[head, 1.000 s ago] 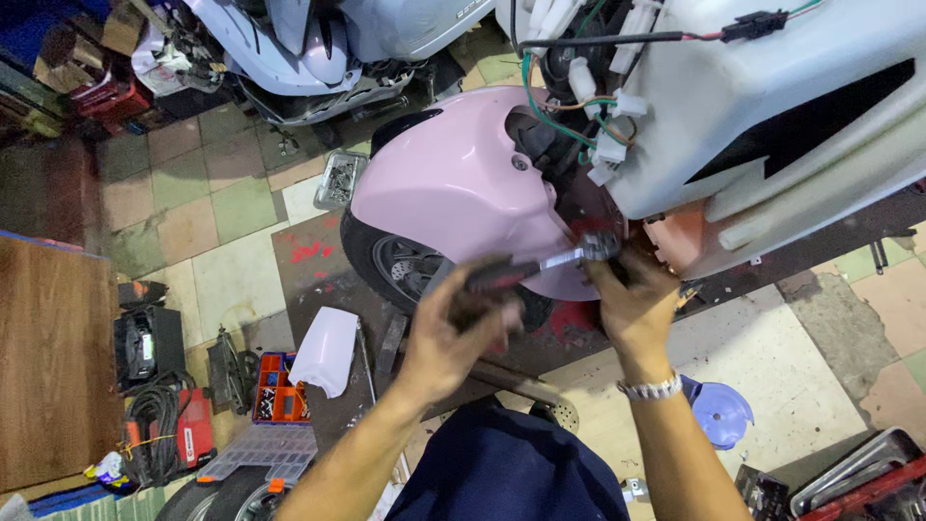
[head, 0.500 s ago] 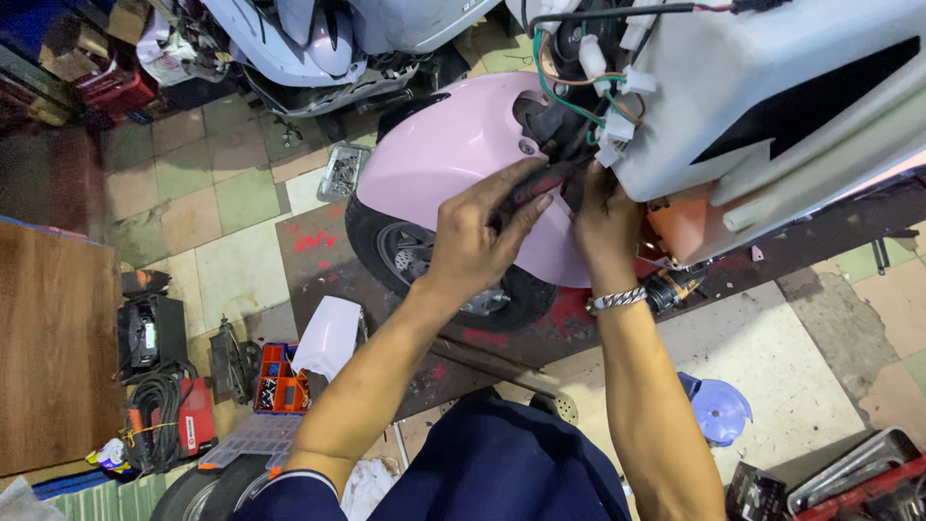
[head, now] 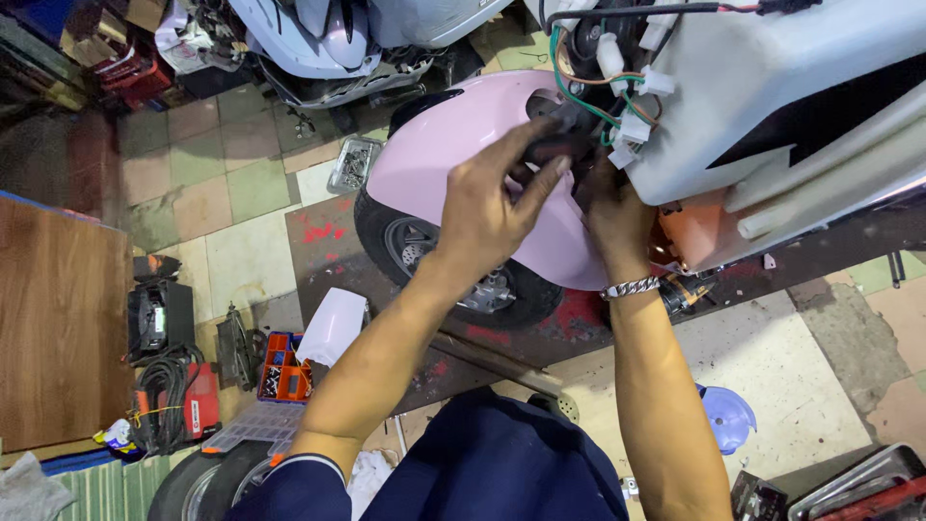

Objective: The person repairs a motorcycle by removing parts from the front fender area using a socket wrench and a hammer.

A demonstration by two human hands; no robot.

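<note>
Left hand (head: 487, 207) wrapped around a dark tool handle (head: 558, 135), fingers clamped on it, over the pink fender (head: 453, 154) at far centre. Right hand (head: 617, 217) just beside, under the white wire connectors (head: 632, 121); finger state cannot tell. Near left on the floor: orange parts box (head: 283, 370), white plastic panel (head: 333, 323).

Both arms extended forward and up from the torso, forearms bare, dark sleeve ending at the left elbow. Left hand (head: 487, 207) raised, back of hand toward the camera, fingers (head: 540, 183) spread and curled forward, thumb out to the side. Right hand (head: 617, 217) just beside it, wrist bent, fingers tucked out of sight ahead, grip not readable. Metal chain bracelet on the right wrist. Hands close, not touching.
</note>
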